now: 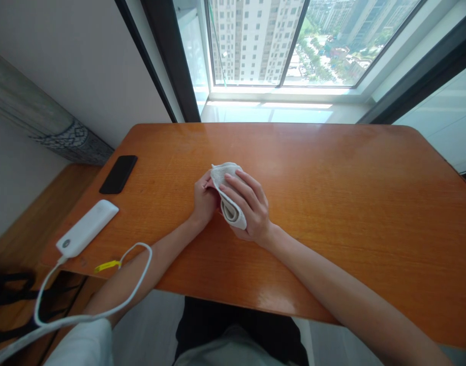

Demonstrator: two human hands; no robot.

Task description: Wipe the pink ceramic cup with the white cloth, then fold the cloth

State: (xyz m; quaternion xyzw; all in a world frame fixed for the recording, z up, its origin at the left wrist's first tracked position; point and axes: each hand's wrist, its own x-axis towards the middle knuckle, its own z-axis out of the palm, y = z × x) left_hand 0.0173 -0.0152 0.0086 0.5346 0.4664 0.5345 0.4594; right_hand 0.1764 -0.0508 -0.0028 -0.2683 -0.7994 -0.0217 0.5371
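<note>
A folded white terry towel [227,195] is pressed between my two hands above the middle of an orange wooden table [316,168]. My left hand [205,199] grips the towel's left side, its fingers curled against the cloth. My right hand [248,206] lies over the towel's right side, fingers spread across it. Both hands are close to the tabletop, and they hide the lower part of the towel.
A black smartphone [118,174] lies face down or dark near the left table edge. Beside it sits a white power bank [87,228], whose white cable [135,254] loops past my left arm. A yellow tag [106,265] lies near the front edge. A tall window stands behind the table.
</note>
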